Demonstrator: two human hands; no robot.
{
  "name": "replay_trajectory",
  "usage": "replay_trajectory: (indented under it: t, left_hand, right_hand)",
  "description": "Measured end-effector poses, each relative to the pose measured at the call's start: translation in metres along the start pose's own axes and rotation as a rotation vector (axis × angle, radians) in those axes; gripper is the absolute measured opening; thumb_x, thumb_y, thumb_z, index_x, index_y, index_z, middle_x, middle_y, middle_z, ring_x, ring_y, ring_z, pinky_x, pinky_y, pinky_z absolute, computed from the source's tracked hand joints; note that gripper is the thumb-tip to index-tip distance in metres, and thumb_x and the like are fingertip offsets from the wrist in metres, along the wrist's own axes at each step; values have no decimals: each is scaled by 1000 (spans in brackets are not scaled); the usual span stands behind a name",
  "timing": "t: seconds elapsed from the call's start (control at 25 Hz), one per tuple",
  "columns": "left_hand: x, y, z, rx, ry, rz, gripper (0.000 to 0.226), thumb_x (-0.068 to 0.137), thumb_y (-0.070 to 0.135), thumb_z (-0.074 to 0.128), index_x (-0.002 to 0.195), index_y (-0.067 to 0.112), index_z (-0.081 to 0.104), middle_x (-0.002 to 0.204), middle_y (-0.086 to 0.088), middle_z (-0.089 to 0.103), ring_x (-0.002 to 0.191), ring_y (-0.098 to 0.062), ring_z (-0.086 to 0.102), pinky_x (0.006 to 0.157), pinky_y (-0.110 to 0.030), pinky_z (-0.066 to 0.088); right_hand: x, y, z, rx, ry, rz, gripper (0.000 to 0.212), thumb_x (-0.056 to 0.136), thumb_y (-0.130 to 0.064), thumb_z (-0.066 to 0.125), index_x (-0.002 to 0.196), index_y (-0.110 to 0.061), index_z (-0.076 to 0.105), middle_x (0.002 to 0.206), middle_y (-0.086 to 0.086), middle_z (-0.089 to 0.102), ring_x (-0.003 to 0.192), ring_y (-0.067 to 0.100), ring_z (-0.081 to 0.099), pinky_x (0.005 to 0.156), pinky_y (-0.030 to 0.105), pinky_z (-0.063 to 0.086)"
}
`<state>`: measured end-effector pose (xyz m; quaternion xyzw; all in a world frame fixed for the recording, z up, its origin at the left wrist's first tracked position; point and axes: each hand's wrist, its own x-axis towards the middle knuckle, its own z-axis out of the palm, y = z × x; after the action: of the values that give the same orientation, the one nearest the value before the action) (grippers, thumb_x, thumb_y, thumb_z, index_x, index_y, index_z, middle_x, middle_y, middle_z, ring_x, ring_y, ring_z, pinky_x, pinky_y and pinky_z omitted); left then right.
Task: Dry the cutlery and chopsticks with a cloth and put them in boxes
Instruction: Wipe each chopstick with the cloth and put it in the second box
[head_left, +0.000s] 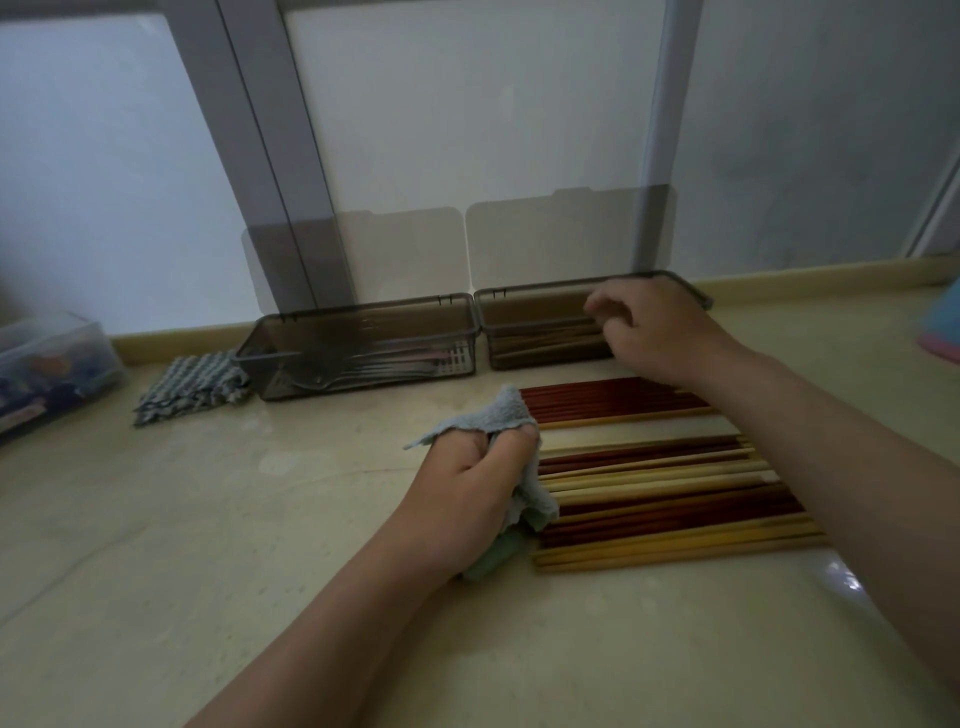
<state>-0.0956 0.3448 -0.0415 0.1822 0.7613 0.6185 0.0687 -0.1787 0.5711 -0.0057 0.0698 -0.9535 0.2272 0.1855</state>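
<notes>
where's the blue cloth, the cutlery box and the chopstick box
blue cloth (498, 415), head view, bunched upper fold
cutlery box (363, 322), head view, back wall
chopstick box (530, 306), head view, left part of back wall

Beige counter carries 2 smoky boxes, rows of chopsticks, a checked cloth.

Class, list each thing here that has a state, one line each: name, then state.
Left box: lid open, holds cutlery.
Right box: lid open, holds chopsticks.
Blue cloth: bunched, gripped by left hand.
Right hand: above right box, loosely curled, empty.
Counter chopsticks: lying in rows.
</notes>
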Motion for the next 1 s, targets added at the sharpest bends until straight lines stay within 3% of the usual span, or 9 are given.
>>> replay_trajectory:
  t: [0.12,0.2,0.36,0.52,0.68,0.76,0.84,1.0]
  left_hand:
    - [0,0,0,-36,39,-18,40,97,28,47,75,-6,53,59,-22,45,54,-20,46,55,-30,39]
    - [-2,3,1,-40,104,-30,38,97,26,47,64,8,53,47,-4,44,43,-12,42,45,-23,37]
    - [3,2,-2,-47,255,-75,35,96,29,49,66,13,55,48,1,45,45,-12,43,49,-26,39]
    - [6,1,-3,-55,311,-110,33,95,32,49,69,13,56,48,4,47,43,-8,46,54,-30,41]
    - [5,7,-4,-72,356,-111,35,97,35,45,77,11,62,69,-17,61,63,-17,59,65,-34,49]
    - [3,11,-4,-96,393,-99,33,97,37,44,74,23,62,74,-5,67,73,-16,64,73,-36,50]
    - [1,16,-2,-111,417,-101,32,98,40,42,74,28,59,68,9,66,70,-5,62,68,-31,48]
    - [7,14,-5,-73,525,-86,29,99,44,36,86,29,57,85,9,62,83,-7,58,68,-26,42]
  right_hand:
    - [-40,-2,-2,-98,-272,-17,21,94,-15,58,106,-23,72,100,-8,67,94,11,62,84,28,49]
    - [-52,1,1,-178,-354,-7,13,92,-19,61,97,-26,71,97,-11,63,94,10,60,85,30,50]
    - [-50,0,4,-217,-357,-7,7,93,-25,63,87,-30,62,90,-13,58,88,10,56,78,29,49]
    - [-48,-5,12,-291,-429,23,12,99,-26,55,88,-30,54,96,-9,53,88,10,50,77,29,42]
    - [-56,-18,-11,-125,-331,0,14,103,-25,46,90,-28,49,89,-5,56,79,13,52,73,36,47]
    - [-64,-29,-19,-1,-300,-57,15,104,-24,45,90,-29,48,81,-4,58,72,15,54,66,36,46]
    - [-73,-41,-18,72,-353,-108,15,104,-24,46,92,-32,50,79,-6,57,68,12,52,61,31,42]
    - [-77,-49,-13,160,-336,-147,15,104,-22,47,93,-31,52,75,-7,56,61,8,48,57,24,38]
